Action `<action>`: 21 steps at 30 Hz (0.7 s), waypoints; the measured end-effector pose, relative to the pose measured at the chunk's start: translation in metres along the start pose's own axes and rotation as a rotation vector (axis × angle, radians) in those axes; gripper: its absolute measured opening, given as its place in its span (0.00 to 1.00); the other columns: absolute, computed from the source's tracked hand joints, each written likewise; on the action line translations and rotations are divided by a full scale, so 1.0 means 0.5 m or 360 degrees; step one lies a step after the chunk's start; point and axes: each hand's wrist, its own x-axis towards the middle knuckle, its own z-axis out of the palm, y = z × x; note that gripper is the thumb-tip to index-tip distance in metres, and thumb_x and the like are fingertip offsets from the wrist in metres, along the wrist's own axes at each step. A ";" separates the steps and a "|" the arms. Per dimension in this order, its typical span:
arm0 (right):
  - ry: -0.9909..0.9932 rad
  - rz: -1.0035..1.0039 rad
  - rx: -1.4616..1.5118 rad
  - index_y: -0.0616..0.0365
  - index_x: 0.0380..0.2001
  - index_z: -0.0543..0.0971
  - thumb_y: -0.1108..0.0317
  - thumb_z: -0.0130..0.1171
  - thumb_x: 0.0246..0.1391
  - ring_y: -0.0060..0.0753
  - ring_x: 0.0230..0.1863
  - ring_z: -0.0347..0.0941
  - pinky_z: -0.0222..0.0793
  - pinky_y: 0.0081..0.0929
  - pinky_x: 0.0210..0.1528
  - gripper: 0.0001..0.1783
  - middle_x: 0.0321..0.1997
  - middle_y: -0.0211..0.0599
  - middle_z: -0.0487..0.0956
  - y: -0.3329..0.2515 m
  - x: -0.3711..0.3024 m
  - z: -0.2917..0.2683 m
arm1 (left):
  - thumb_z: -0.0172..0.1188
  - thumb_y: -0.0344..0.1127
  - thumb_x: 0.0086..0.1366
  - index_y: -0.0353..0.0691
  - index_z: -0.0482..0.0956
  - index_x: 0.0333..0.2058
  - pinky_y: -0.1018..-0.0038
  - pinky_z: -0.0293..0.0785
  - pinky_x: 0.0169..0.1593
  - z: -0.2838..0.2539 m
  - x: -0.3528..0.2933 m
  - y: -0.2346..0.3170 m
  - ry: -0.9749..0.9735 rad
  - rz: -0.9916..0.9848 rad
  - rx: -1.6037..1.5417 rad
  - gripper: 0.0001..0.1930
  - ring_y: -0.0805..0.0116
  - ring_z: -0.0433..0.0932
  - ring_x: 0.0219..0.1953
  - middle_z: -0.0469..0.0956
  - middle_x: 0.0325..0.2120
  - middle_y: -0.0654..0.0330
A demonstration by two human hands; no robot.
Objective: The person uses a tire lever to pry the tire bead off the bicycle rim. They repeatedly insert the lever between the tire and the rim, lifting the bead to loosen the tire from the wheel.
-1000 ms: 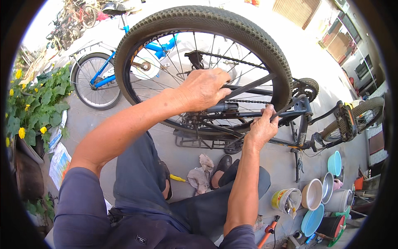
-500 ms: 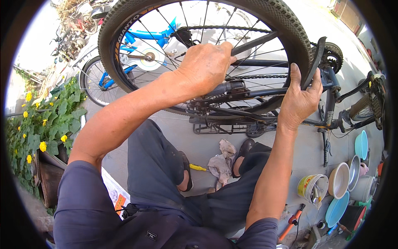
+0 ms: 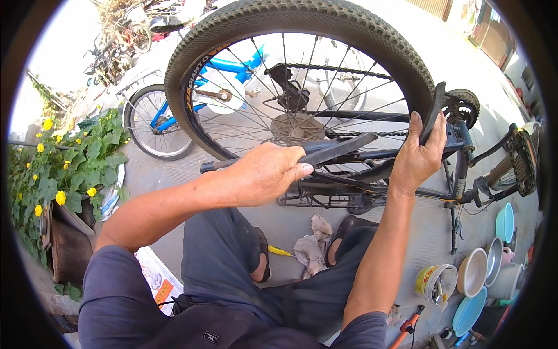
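Note:
A bicycle lies tipped on the ground, its knobbly-tyred wheel (image 3: 302,16) raised in front of me. My left hand (image 3: 264,173) is closed around a long dark flat bar (image 3: 346,150). The bar's broad end points right across the lower spokes, and a rounded black end sticks out left of my fist. My right hand (image 3: 419,148) is at the wheel's right side, thumb up. Between its thumb and fingers stands a dark, slightly curved flat strip (image 3: 433,113), beside the tyre. Whether the strip touches the tyre is hard to tell. The chainring (image 3: 462,107) is just beyond.
A blue bicycle (image 3: 168,122) stands behind the wheel. Yellow-flowered plants (image 3: 78,157) grow at the left. Between my feet lie a crumpled rag (image 3: 312,247) and a yellow-handled tool (image 3: 279,250). At the lower right are a tool bucket (image 3: 433,282), basins (image 3: 472,272) and an orange-handled tool (image 3: 407,328).
My left hand has moved down from the spokes with the bar, which now lies flatter. The wheel appears lower and farther right in view. My right hand still holds the strip.

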 end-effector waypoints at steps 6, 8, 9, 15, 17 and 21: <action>-0.0006 0.0015 0.0031 0.60 0.54 0.80 0.59 0.64 0.62 0.43 0.61 0.74 0.72 0.36 0.59 0.21 0.61 0.49 0.76 0.001 -0.003 -0.006 | 0.45 0.47 0.78 0.36 0.70 0.35 0.72 0.72 0.24 0.154 -0.092 -0.056 -0.0196 -0.0463 -0.0672 0.19 0.73 0.75 0.18 0.72 0.17 0.62; -0.0070 0.0096 0.0024 0.61 0.55 0.79 0.55 0.61 0.64 0.41 0.62 0.73 0.69 0.34 0.62 0.24 0.62 0.45 0.76 0.010 -0.012 -0.015 | 0.45 0.46 0.78 0.35 0.71 0.37 0.71 0.73 0.24 0.220 -0.094 -0.073 -0.0217 -0.0583 -0.0807 0.19 0.72 0.76 0.18 0.74 0.18 0.60; -0.0098 0.0111 0.0056 0.62 0.55 0.79 0.53 0.61 0.65 0.39 0.60 0.75 0.69 0.33 0.61 0.25 0.61 0.44 0.77 0.019 -0.015 -0.020 | 0.46 0.45 0.77 0.34 0.71 0.37 0.68 0.74 0.26 0.259 -0.093 -0.092 -0.0193 -0.0520 -0.0718 0.18 0.68 0.77 0.20 0.75 0.19 0.58; -0.0130 0.0184 -0.0037 0.62 0.53 0.80 0.52 0.60 0.65 0.34 0.51 0.78 0.72 0.30 0.55 0.25 0.53 0.40 0.82 0.055 -0.032 -0.035 | 0.50 0.42 0.73 0.34 0.74 0.43 0.48 0.74 0.40 0.438 -0.050 -0.140 -0.0256 -0.0453 -0.0143 0.15 0.38 0.80 0.33 0.82 0.29 0.42; -0.0126 0.0193 -0.0061 0.62 0.53 0.81 0.52 0.60 0.65 0.32 0.48 0.79 0.73 0.29 0.53 0.24 0.50 0.39 0.83 0.064 -0.033 -0.037 | 0.50 0.42 0.72 0.35 0.76 0.44 0.45 0.72 0.43 0.488 -0.030 -0.151 -0.0254 -0.0523 -0.0156 0.15 0.32 0.78 0.38 0.82 0.32 0.39; -0.0158 0.0319 -0.0036 0.64 0.52 0.81 0.54 0.61 0.64 0.40 0.53 0.78 0.72 0.32 0.55 0.23 0.53 0.44 0.82 0.059 -0.026 -0.038 | 0.53 0.41 0.71 0.36 0.76 0.49 0.47 0.72 0.46 0.582 -0.012 -0.176 -0.0433 -0.0651 -0.0141 0.16 0.35 0.79 0.41 0.82 0.34 0.40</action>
